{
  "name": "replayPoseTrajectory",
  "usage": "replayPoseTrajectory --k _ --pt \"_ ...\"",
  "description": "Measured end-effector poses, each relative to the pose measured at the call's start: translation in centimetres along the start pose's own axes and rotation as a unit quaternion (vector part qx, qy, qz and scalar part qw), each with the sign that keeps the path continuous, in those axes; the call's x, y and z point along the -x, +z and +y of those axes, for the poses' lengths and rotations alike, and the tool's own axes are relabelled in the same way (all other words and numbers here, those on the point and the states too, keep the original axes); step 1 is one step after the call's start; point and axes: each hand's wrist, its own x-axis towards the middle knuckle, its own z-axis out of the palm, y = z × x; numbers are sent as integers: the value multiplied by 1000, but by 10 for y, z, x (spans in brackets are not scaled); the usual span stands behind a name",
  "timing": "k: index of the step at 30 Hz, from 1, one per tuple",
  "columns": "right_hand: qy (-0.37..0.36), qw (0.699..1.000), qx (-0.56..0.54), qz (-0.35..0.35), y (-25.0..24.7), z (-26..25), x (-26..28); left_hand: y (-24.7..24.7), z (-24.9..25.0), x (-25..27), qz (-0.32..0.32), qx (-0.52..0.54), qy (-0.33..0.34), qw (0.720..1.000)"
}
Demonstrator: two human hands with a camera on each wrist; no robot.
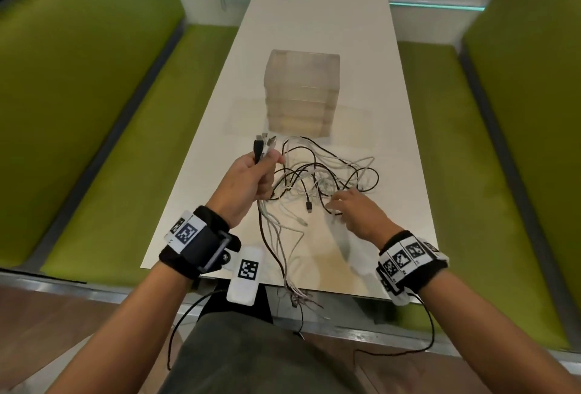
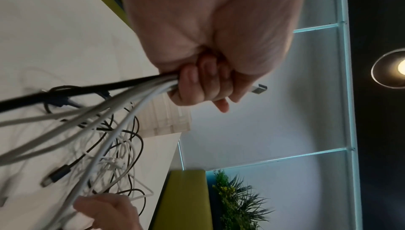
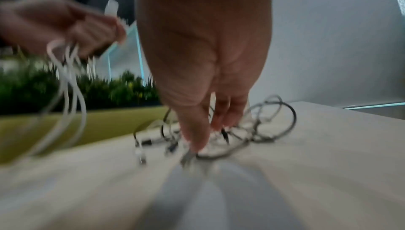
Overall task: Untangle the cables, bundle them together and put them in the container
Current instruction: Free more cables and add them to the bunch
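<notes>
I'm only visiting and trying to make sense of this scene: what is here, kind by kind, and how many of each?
2 bare hands: left hand, right hand
1 translucent plastic box container
1 tangled heap of black and white cables, strands too knotted to count
2 green upholstered benches
Total: 6

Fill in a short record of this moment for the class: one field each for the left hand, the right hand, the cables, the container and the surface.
left hand: the left hand grips a bunch of cable ends, plugs sticking up above the fist
right hand: the right hand reaches down into the tangle, fingertips at a cable; whether it grips one is too blurred to tell
cables: black and white cables lie tangled on the table, some strands hanging over its near edge
container: a translucent container stands beyond the tangle
surface: a white table between green benches
</notes>
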Motion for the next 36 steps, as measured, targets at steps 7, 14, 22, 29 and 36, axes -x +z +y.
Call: replayPoseTrajectory --k 7,14,22,29,36 --pt "-44 988 79 123 14 10 -4 -7 -9 -5 0 89 -9 996" --pt "10 888 -363 284 -59 -41 -5 15 -25 -16 42 112 16 993" --pt "74 725 -625 281 -86 -80 -30 42 -29 -26 62 159 30 985" --pt "115 692 -655 280 -84 -79 -40 42 -34 -27 24 161 40 986" --pt "71 800 -559 206 -74 -51 -43 26 -21 -31 69 193 79 976"
